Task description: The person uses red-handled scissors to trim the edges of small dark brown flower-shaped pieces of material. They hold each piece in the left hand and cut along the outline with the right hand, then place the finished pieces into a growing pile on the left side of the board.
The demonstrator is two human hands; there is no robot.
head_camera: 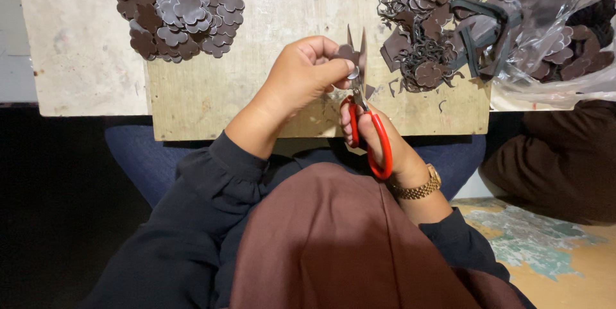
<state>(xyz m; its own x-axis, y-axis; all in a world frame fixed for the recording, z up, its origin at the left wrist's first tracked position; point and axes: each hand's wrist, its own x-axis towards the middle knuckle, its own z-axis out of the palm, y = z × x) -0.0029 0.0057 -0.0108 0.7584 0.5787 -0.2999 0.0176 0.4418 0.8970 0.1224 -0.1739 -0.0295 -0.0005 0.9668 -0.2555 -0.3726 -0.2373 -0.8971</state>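
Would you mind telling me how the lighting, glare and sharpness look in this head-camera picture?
Head view: even light on the wooden board, with the lower left corner nearly black; glare streaks whiten the plastic bag; the left hand, right hand and red-handled scissors are sharp; slight wide-angle bending at the edges.

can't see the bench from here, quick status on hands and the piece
Left hand pinching brown flower-shaped piece. Right hand working red-handled scissors, blades open around it. Nothing in the way.

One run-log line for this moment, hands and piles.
left hand: holds brown piece | right hand: red-handled scissors, blades open | flower pile: upper left on board | scraps: upper right
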